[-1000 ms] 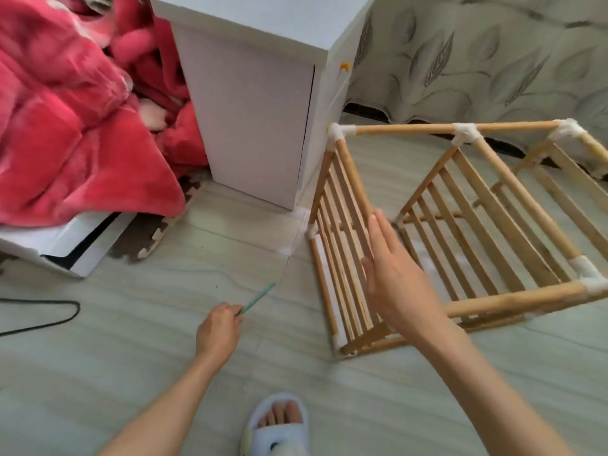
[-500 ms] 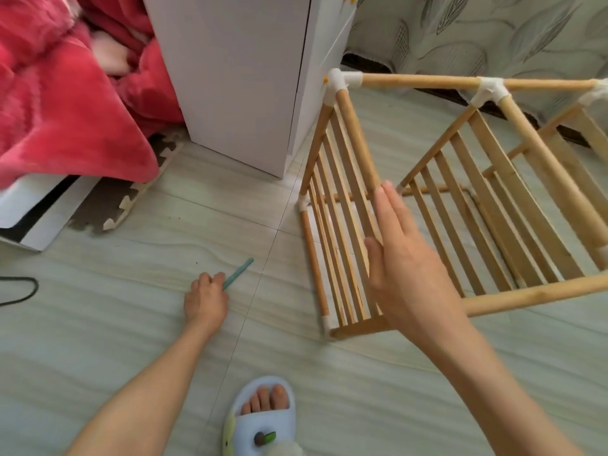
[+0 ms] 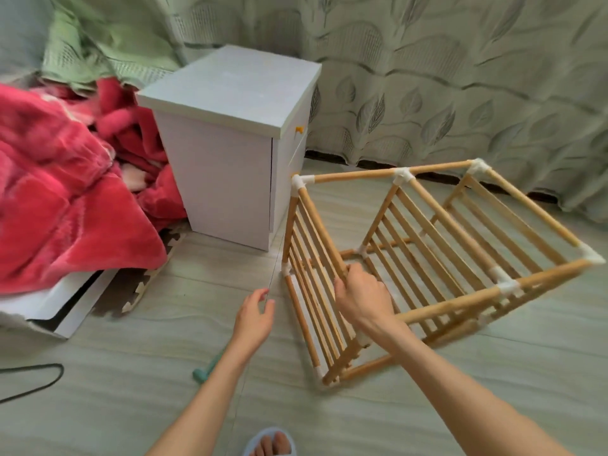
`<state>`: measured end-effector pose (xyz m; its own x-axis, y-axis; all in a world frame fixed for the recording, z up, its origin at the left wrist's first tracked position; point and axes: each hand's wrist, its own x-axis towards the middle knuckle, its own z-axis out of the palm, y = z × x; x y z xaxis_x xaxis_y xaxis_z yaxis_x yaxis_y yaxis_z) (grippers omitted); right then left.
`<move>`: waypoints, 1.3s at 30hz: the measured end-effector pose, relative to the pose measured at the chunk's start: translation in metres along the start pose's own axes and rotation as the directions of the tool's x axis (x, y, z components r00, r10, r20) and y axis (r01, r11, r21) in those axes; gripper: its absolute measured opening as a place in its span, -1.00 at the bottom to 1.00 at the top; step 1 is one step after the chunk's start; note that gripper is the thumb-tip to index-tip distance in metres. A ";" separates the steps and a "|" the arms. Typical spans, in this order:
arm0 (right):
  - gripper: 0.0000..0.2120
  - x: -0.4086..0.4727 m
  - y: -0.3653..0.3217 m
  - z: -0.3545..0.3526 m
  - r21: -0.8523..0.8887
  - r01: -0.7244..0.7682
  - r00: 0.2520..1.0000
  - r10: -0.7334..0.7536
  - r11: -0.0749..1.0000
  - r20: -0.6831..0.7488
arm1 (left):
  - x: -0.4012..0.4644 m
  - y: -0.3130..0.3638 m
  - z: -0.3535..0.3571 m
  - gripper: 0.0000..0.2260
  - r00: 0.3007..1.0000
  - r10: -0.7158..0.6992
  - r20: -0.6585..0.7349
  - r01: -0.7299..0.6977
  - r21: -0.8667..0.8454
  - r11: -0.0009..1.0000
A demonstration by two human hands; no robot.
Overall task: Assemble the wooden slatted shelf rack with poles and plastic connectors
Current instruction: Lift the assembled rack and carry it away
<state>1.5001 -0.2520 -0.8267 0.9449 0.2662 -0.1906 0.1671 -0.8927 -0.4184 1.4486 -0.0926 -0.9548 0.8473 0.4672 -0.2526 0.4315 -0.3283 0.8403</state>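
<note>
The wooden slatted rack (image 3: 437,245) lies on its side on the floor, right of centre, its poles joined by white plastic connectors (image 3: 298,183). My right hand (image 3: 360,296) grips the top pole of the nearest slatted panel, fingers wrapped round it. My left hand (image 3: 255,315) hovers open above the floor just left of the rack, holding nothing. A small teal tool (image 3: 205,370) lies on the floor, partly hidden behind my left forearm.
A white cabinet (image 3: 230,149) stands just behind the rack's left corner. A red blanket (image 3: 65,199) is heaped at the left over a white board (image 3: 62,311). A black cable (image 3: 36,380) lies at the lower left. Curtains (image 3: 460,77) hang behind. My slippered foot (image 3: 271,444) is at the bottom edge.
My left hand let go of the teal tool, which now lies on the floor, and rose open. My right hand closed on the rack's pole. The view tilted up.
</note>
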 end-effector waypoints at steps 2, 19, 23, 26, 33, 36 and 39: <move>-0.83 -0.001 -0.001 -0.023 0.073 -0.013 1.000 0.012 0.997 0.008 | 0.000 0.014 -0.007 -0.67 1.000 0.003 0.005 -0.003 -0.025 1.000; -0.76 -0.055 0.035 -0.266 0.655 -0.021 1.000 0.012 0.756 0.018 | -0.004 0.127 -0.035 -0.80 0.993 -0.112 0.031 0.116 -0.199 0.973; -0.77 -0.070 0.055 -0.290 0.558 0.059 0.989 0.027 0.828 -0.145 | -0.014 0.161 -0.039 -0.82 0.998 0.033 -0.055 -0.043 -0.197 0.979; -0.82 -0.080 0.081 -0.311 0.400 0.077 0.954 0.050 0.913 -0.296 | -0.023 0.205 -0.041 -0.84 0.981 0.185 -0.063 -0.194 -0.190 0.962; -0.85 -0.111 0.158 -0.312 0.401 -0.098 0.898 0.254 0.911 -0.358 | -0.032 0.294 -0.023 -0.92 0.904 0.424 0.057 -0.419 -0.076 0.905; -0.82 -0.120 0.189 -0.303 0.467 -0.134 0.879 0.323 0.874 -0.352 | -0.032 0.317 -0.005 -0.91 0.882 0.460 0.101 -0.462 -0.006 0.887; -0.73 -0.120 0.218 -0.298 0.550 -0.158 0.863 0.385 0.820 -0.327 | -0.034 0.336 0.013 -0.79 0.878 0.461 0.131 -0.466 0.013 0.884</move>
<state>1.5067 -0.5866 -0.6303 0.9718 -0.2333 -0.0349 -0.1667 -0.5743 -0.8015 1.5690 -0.2291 -0.6707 0.9831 0.1512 0.1029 -0.0096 -0.5190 0.8547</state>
